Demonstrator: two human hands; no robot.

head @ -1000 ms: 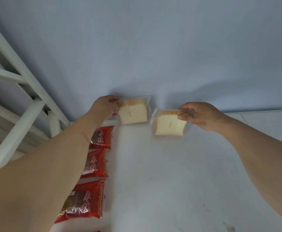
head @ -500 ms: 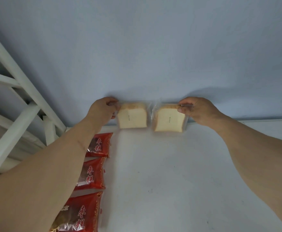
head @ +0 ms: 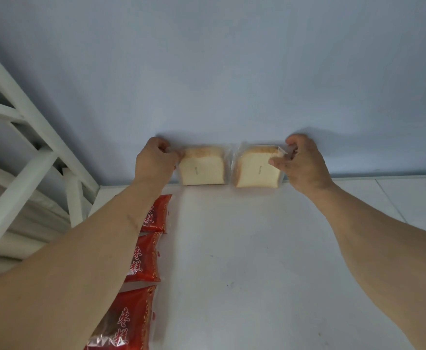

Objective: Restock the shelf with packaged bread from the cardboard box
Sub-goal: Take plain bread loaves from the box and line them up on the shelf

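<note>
Nearest, along the left of the white shelf (head: 257, 261), a row of red snack packs (head: 143, 258), partly under the left forearm. Farther back, against the wall, two clear-wrapped bread packs side by side and upright: placing step, nearly done. Left hand (head: 154, 161) curled, pinching the left bread pack (head: 202, 168) at its upper corner; right hand (head: 305, 162) pinching wrapper of the right bread pack (head: 256, 170), apparently at its top seal. Next: release both, withdraw without tipping, return to the box, out of view.

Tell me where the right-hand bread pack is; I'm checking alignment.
Head view: the right bread pack stands against the back wall, gripped by the right hand, beside the left bread pack.
</note>
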